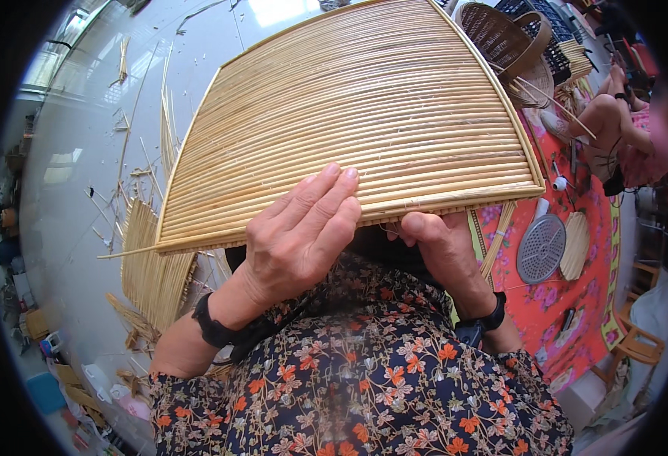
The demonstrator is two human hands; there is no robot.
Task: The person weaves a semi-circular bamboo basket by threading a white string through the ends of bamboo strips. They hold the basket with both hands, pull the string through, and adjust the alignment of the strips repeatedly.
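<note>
A large rectangular panel (349, 99) of pale, slim stalks laid side by side, framed by thicker strips, slants up and away from my lap. My left hand (299, 224) lies on top of its near edge, fingers stretched flat against the stalks. Under the right part of that edge, my right hand (444, 239) is closed in a pinch, the thumb bent against the fingers. A thin pale strand seems to show by those fingertips, but what they hold is too small to make out. One loose stalk (127, 253) sticks out past the panel's near left corner.
Left of me, a bundle of stalks (151, 266) and scattered scraps lie on the grey floor. On the right, a red flowered mat (588, 235) carries a round perforated grey disc (541, 249) and a woven oval piece (575, 247). Beyond are a basket (493, 34) and a seated person (638, 129).
</note>
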